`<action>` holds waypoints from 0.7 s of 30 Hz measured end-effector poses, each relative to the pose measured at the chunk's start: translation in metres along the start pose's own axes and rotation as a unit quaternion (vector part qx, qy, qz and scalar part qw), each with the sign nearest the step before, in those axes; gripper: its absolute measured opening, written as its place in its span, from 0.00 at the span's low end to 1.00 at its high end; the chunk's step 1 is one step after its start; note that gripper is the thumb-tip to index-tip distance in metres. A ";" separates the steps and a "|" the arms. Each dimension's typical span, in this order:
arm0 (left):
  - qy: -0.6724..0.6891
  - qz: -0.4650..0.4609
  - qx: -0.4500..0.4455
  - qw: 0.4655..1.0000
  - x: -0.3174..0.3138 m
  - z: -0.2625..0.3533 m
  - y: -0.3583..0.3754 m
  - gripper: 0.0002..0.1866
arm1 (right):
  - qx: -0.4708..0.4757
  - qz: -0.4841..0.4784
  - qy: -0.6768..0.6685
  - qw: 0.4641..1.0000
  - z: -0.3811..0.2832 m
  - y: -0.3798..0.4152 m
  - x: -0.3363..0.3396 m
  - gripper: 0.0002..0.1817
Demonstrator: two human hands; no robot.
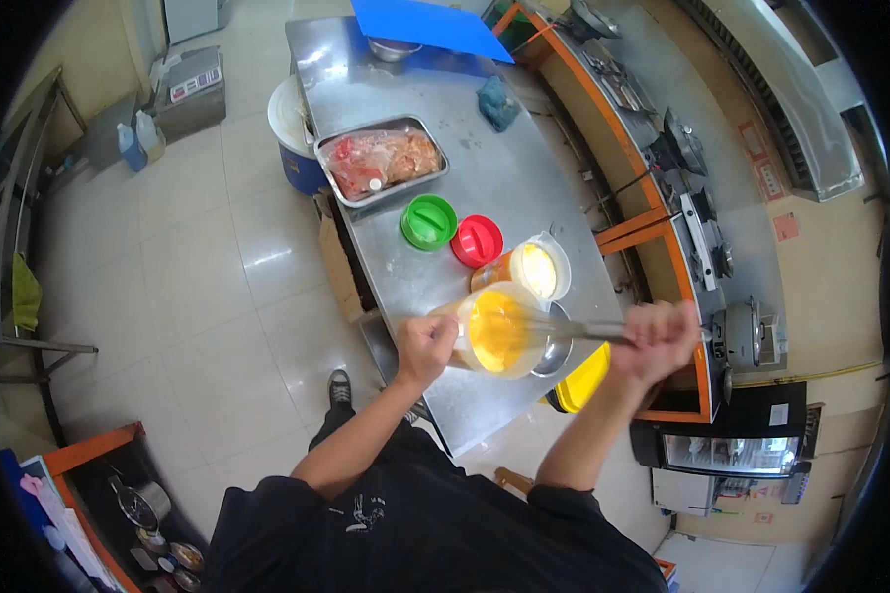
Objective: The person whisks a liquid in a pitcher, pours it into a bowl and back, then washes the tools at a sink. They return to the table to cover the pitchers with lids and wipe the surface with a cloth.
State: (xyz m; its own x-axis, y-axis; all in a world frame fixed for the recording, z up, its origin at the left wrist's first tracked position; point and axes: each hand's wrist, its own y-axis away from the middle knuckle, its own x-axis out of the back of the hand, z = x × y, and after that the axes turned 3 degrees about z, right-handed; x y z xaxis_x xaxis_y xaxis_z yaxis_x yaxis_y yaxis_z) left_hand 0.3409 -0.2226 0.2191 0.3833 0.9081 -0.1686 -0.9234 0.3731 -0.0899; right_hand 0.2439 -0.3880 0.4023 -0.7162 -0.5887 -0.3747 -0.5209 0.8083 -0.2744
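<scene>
My left hand (427, 350) is closed round the handle of a white plastic pitcher (526, 368), which is tilted toward my right. Inside it lies a yellow-orange mixture (494, 331). A whisk (588, 329) reaches into the pitcher, its wires blurred by motion, and my right hand (655, 341) grips its handle. Just behind the pitcher stands a tub (538, 269) with pale yellow contents and an orange label. A metal bowl (556, 356) is partly hidden behind the pitcher. Farther up the table are a red lid (477, 241) and a green lid (429, 222).
A steel tray (443, 170) holding bagged raw meat sits on the steel table (445, 99). Beyond it are a blue board (430, 28), a metal bowl (394, 49) and a blue-green cloth (498, 104). A yellow-lidded bin (583, 378) stands at the table's right edge; stoves line the right wall.
</scene>
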 end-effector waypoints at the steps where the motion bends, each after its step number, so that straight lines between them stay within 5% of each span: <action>1: -0.001 0.009 -0.004 1.000 -0.001 0.001 -0.001 0.18 | -0.025 0.023 0.077 0.996 0.050 0.007 0.007 0.21; 3: -0.023 0.007 0.028 0.999 0.002 -0.010 -0.006 0.18 | -0.072 0.048 0.137 0.987 0.065 0.019 0.011 0.22; 6: -0.058 0.020 -0.022 0.998 0.003 -0.010 -0.018 0.19 | -0.058 -0.046 0.007 0.997 -0.005 -0.005 -0.002 0.22; 11: -0.045 0.003 0.058 0.997 -0.003 -0.014 -0.001 0.20 | -0.088 0.043 0.159 0.982 0.054 0.021 0.016 0.18; 12: -0.047 0.028 0.004 0.998 -0.004 -0.011 0.001 0.19 | -0.040 0.024 0.055 0.997 0.026 0.007 0.008 0.16; 14: -0.040 0.018 0.015 0.999 -0.010 -0.014 0.009 0.18 | -0.019 0.082 0.094 0.992 0.041 0.013 0.010 0.17; 15: -0.025 -0.004 0.033 0.999 -0.009 -0.016 0.002 0.17 | -0.027 0.148 0.226 0.962 0.081 0.024 -0.003 0.21; 18: 0.018 0.014 0.030 0.999 -0.017 -0.009 0.004 0.18 | -0.012 0.093 0.073 0.993 0.007 0.023 0.006 0.16; 20: -0.057 -0.011 -0.011 0.998 -0.011 -0.011 -0.002 0.19 | -0.046 0.123 -0.010 0.991 0.017 0.003 0.043 0.14; 21: -0.003 -0.007 0.007 1.000 -0.015 -0.012 -0.003 0.18 | -0.043 0.142 0.102 0.984 0.068 0.017 0.031 0.17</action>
State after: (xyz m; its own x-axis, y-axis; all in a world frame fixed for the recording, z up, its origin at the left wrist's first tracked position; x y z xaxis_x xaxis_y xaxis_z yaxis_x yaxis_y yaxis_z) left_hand 0.3386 -0.2396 0.2106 0.3963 0.9039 -0.1610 -0.9181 0.3884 -0.0793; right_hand 0.2441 -0.3922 0.3260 -0.9124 -0.3334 -0.2376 -0.3170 0.9426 -0.1054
